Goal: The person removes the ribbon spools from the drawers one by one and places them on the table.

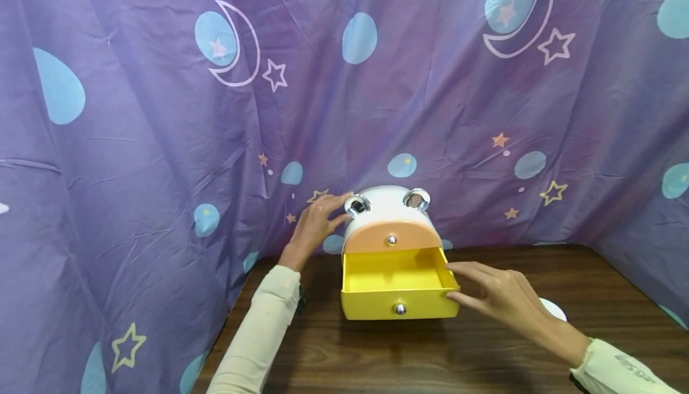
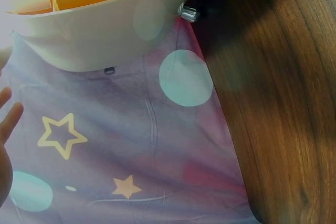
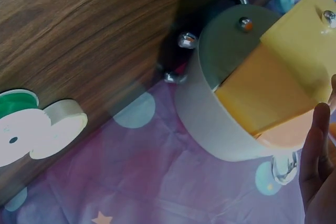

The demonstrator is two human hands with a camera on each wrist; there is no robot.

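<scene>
The left hand point(image 1: 316, 220), fingers spread, is at an eye ornament point(image 1: 357, 205); the right hand point(image 1: 507, 299), fingers extended, touches the yellow drawer point(image 1: 371, 306), already out beside them; the peach drawer point(image 1: 368, 237) above is closed

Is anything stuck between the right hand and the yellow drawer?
No, nothing visible. The right hand is already at the right front corner of the yellow drawer. The white round thing lies off to the side, out of the way.

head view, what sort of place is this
Probably an indoor tabletop space set up for recording: patterned purple cloth hangs behind a wood-grain table and a drawer cabinet.
</scene>
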